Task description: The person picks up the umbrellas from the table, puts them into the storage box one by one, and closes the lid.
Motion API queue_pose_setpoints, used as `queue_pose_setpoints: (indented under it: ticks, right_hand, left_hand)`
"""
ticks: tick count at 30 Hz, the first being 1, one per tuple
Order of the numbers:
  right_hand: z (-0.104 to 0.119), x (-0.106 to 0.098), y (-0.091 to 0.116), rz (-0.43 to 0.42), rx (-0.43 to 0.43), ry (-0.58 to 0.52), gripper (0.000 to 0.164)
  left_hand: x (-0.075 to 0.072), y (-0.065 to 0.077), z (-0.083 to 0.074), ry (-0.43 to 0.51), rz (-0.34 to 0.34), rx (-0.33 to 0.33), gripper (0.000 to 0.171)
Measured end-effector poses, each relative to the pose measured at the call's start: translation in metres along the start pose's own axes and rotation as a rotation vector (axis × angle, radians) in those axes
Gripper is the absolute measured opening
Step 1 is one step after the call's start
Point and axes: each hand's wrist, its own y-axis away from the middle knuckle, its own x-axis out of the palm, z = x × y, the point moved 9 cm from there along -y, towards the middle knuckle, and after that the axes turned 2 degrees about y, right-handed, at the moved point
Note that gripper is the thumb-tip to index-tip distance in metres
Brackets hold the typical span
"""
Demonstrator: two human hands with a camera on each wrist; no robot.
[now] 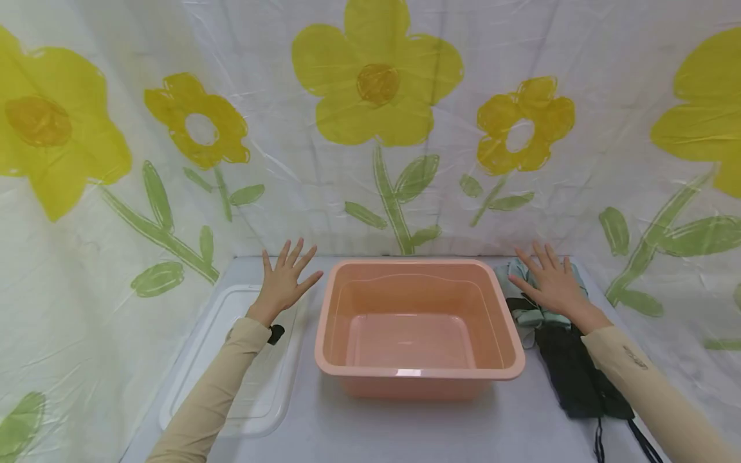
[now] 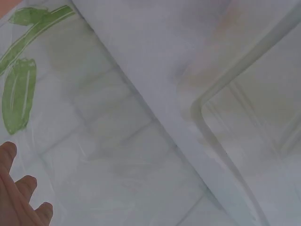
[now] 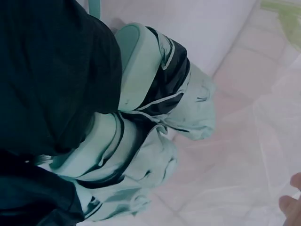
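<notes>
My left hand [image 1: 282, 286] is held with its fingers spread over the far part of a pale translucent lid [image 1: 269, 399], holding nothing. On the other side, my right hand [image 1: 552, 286] also has spread fingers and overlaps a mint-green bundle [image 1: 525, 318] in the head view. From the right wrist, that bundle appears as shoe-like items [image 3: 136, 70] with thick mint soles and gathered fabric uppers. Black drawstring pouches [image 1: 567, 373] lie against them and partly hide them. Between the hands stands an open peach-pink plastic basin [image 1: 408, 341] with nothing in it.
All of this sits on a white-covered table [image 1: 405, 431]. A white sheet [image 1: 278, 180] printed with yellow flowers hangs behind and at both sides. Black cords [image 1: 599, 440] trail from the pouches toward the near right. A small black thing [image 1: 276, 334] shows by the left cuff.
</notes>
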Motion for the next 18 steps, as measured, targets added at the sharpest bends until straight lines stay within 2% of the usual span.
queue_pose_setpoints:
  ticks: [9,18]
  right_hand:
    - [-0.007,-0.005,0.011,-0.017,0.016,-0.053,0.072]
    - [-0.005,0.001,0.031,0.049,0.021,-0.054,0.079]
  left_hand:
    - [0.004,0.003,-0.008,0.115,-0.025,0.043,0.066]
    - [0.004,0.013,-0.017,0.226,-0.045,0.044,0.061]
